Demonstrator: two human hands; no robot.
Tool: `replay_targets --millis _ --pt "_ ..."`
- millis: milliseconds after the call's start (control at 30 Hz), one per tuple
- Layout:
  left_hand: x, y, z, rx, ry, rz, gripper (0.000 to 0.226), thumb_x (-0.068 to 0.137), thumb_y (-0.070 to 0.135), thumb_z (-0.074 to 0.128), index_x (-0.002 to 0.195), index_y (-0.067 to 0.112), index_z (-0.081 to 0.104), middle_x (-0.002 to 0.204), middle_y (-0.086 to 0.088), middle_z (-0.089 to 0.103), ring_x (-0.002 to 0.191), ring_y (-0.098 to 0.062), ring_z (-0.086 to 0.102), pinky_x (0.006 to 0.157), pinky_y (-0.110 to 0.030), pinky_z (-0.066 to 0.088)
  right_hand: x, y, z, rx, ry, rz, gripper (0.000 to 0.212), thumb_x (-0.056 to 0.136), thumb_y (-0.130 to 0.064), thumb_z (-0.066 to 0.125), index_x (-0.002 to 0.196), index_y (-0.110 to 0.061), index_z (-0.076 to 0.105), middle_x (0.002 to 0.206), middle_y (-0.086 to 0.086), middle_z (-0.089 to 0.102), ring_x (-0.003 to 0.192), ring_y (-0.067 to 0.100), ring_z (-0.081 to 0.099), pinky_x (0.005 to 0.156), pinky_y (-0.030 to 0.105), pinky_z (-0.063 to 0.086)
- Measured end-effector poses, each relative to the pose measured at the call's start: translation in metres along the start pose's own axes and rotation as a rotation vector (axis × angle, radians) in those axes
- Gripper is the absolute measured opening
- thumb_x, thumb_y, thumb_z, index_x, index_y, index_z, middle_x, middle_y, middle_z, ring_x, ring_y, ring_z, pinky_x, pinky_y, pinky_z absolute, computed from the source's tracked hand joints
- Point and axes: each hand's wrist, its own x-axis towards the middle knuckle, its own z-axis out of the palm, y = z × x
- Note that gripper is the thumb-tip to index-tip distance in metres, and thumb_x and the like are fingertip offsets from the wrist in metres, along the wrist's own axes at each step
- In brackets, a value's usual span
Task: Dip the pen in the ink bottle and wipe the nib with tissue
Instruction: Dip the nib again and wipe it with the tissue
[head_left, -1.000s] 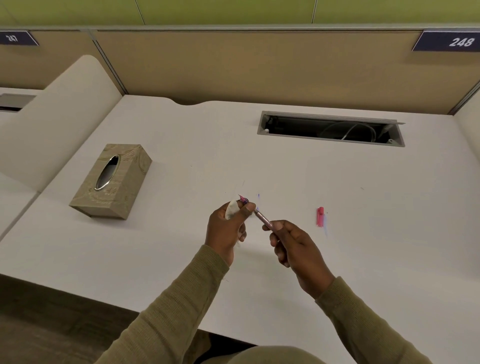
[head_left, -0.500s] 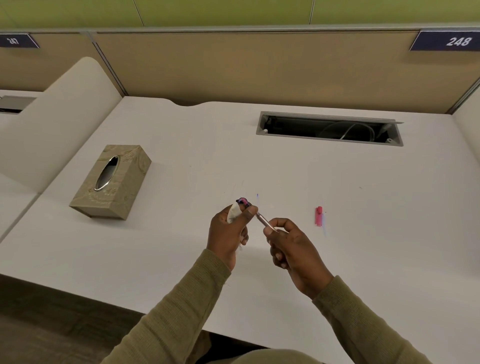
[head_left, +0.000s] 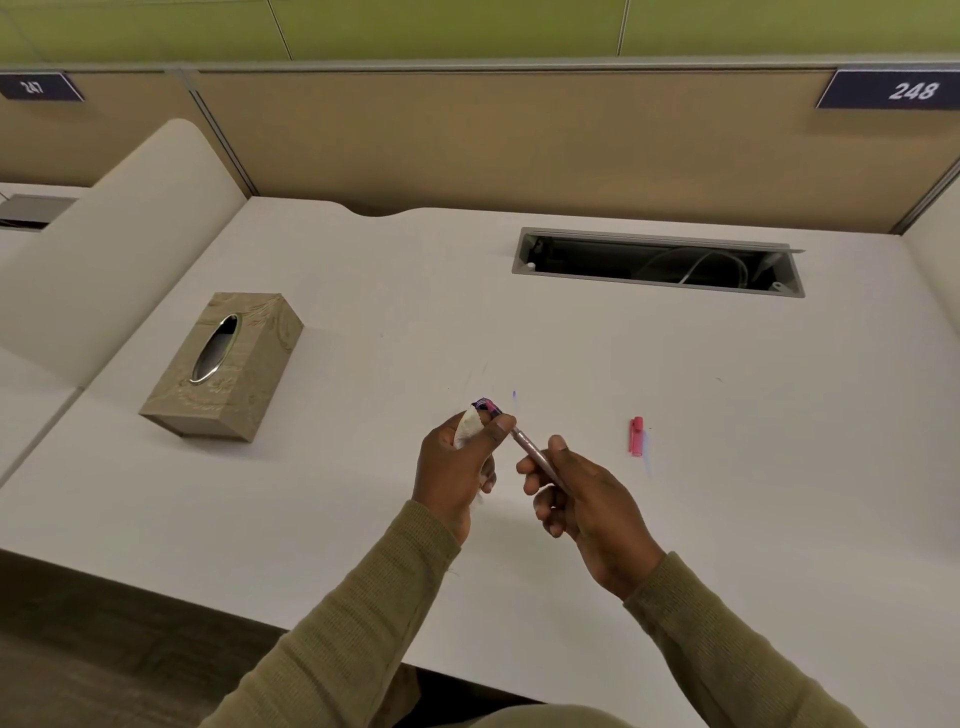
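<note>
Pen and tissue meet in the air above the near middle of the desk, held between both hands and resting on nothing. The right hand curls its fingers round the rear of the barrel and angles the pen up and to the left, so the writing end runs into the left hand. That hand pinches a wad of white tissue round the nib, thumb pressed over it. A dark purple and pink patch shows at the top of the wad; whether it is stained tissue or the pen's tip I cannot tell. Gripping far back likely leaves the tip free for wiping and keeps ink off the fingers. Both forearms, in olive sleeves, converge from the near edge. Further out, a pink cap lies to the right, a tissue box stands well apart to the left, and an open cable tray sits at the back. No ink bottle is in view.
</note>
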Motion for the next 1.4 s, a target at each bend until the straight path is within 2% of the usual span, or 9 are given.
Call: replay_targets --millis 133,300,433,600,733,900,1067,1200,1400 --pt "0.0 0.0 0.001 0.02 -0.001 -0.013 0.025 0.088 0.021 0.07 0.1 0.0 0.069 0.051 0.002 0.038 0.045 -0.014 0.033 0.045 -0.027 0.036 0.0 -0.002 0.0 -0.063 -0.006 -0.013 0.021 0.098 -0.031 0.059 0.106 -0.013 0.067 0.086 0.006 0.064 0.062 0.013 0.054 0.053 0.026 0.041" --pt "-0.002 0.0 0.001 0.022 -0.005 -0.009 0.025 0.088 0.022 0.07 0.099 -0.001 0.069 0.049 0.005 0.039 0.046 -0.014 0.032 0.046 -0.027 0.036 -0.001 -0.002 0.0 -0.026 0.012 0.007 0.041 0.101 -0.042 0.05 0.104 -0.008 0.073 0.083 0.004 0.066 0.063 0.014 0.055 0.054 0.027 0.042" --pt "-0.002 0.0 0.002 0.039 -0.001 -0.014 0.024 0.088 0.023 0.07 0.1 0.002 0.069 0.048 0.004 0.038 0.046 -0.014 0.033 0.046 -0.027 0.037 -0.001 -0.001 0.0 -0.093 0.02 -0.019 0.019 0.096 -0.031 0.063 0.105 -0.015 0.067 0.087 0.005 0.067 0.066 0.015 0.057 0.055 0.027 0.044" --pt "-0.003 0.0 0.003 0.028 -0.006 -0.018 0.027 0.087 0.021 0.072 0.096 -0.003 0.066 0.048 0.003 0.036 0.045 -0.015 0.031 0.047 -0.028 0.034 -0.004 0.0 0.001 -0.089 0.049 -0.031 0.039 0.102 -0.041 0.05 0.099 -0.011 0.073 0.085 0.002 0.069 0.068 0.015 0.057 0.056 0.028 0.044" --pt "-0.006 0.001 0.006 0.021 -0.02 -0.028 0.018 0.086 0.02 0.073 0.085 0.003 0.066 0.049 0.003 0.035 0.045 -0.015 0.031 0.047 -0.028 0.034 -0.004 0.002 -0.001 -0.13 0.065 -0.058 0.019 0.096 -0.033 0.063 0.104 -0.015 0.067 0.087 0.004 0.069 0.068 0.016 0.058 0.057 0.029 0.045" --pt "-0.008 0.001 0.009 0.03 -0.029 -0.034 0.013 0.086 0.02 0.072 0.076 0.015 0.066 0.048 0.003 0.035 0.045 -0.015 0.031 0.047 -0.028 0.033 -0.008 0.004 -0.003 -0.092 0.085 -0.048 0.037 0.102 -0.04 0.05 0.099 -0.012 0.073 0.087 0.003 0.07 0.068 0.015 0.058 0.057 0.028 0.045" --pt "-0.009 0.001 0.013 0.032 -0.035 -0.039 0.01 0.087 0.018 0.072 0.078 0.015 0.068 0.047 0.004 0.035 0.045 -0.015 0.03 0.047 -0.028 0.033 -0.008 0.005 -0.007 -0.156 0.101 -0.076 0.017 0.096 -0.032 0.062 0.1 -0.016 0.068 0.087 0.002 0.07 0.07 0.015 0.06 0.058 0.03 0.047" --pt "-0.009 0.0 0.015 0.043 -0.029 -0.044 0.01 0.087 0.017 0.071 0.078 0.014 0.068 0.047 0.004 0.035 0.045 -0.014 0.031 0.047 -0.028 0.033 -0.01 0.005 -0.008 -0.102 0.115 -0.057 0.037 0.102 -0.041 0.048 0.099 -0.014 0.073 0.091 0.004 0.072 0.069 0.014 0.059 0.057 0.029 0.046" --pt "-0.009 0.0 0.017 0.046 -0.042 -0.04 0.011 0.087 0.018 0.072 0.077 0.015 0.068 0.048 0.004 0.036 0.045 -0.015 0.03 0.047 -0.028 0.033 -0.009 0.005 -0.011 -0.189 0.11 -0.08 0.018 0.097 -0.031 0.061 0.099 -0.015 0.068 0.086 0.001 0.07 0.07 0.014 0.06 0.057 0.028 0.048"
